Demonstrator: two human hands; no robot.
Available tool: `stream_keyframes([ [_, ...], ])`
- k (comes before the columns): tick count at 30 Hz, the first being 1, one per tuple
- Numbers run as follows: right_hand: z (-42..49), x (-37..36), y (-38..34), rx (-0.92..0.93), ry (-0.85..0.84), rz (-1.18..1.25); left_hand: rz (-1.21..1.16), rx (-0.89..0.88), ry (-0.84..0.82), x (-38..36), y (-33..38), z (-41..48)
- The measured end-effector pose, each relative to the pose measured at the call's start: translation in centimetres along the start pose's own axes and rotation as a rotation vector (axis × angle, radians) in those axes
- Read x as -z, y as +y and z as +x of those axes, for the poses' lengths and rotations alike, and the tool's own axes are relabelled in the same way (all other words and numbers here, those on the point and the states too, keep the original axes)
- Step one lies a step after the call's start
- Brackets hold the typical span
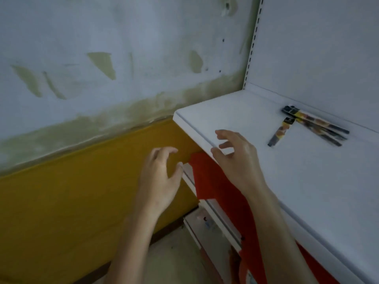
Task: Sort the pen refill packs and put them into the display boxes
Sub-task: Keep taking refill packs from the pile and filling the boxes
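You hold your left hand [162, 179] and right hand [238, 160] empty, fingers [224, 133] loosely spread and gripping nothing, likely poised to reach, while the pen refill packs [315, 125] lie fanned on the white shelf [235, 115], well apart from both hands.

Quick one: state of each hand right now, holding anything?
Left hand: open, fingers loosely curled, holding nothing.
Right hand: open, empty, by the white shelf edge; pen refill packs lie apart from it.
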State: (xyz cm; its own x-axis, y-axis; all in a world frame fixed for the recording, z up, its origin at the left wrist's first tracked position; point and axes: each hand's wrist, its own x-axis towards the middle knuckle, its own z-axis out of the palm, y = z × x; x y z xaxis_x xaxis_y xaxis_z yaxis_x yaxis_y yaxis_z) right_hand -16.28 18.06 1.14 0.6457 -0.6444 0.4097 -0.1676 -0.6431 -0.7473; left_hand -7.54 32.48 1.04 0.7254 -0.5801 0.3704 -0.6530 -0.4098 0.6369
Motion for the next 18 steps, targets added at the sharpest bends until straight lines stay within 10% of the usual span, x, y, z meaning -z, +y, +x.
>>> stream_keyframes([
  [18, 10.7, 11.0, 12.6, -0.651, 0.357, -0.437, -0.099, -0.531, -0.790, -19.6, 9.5, 18.0],
])
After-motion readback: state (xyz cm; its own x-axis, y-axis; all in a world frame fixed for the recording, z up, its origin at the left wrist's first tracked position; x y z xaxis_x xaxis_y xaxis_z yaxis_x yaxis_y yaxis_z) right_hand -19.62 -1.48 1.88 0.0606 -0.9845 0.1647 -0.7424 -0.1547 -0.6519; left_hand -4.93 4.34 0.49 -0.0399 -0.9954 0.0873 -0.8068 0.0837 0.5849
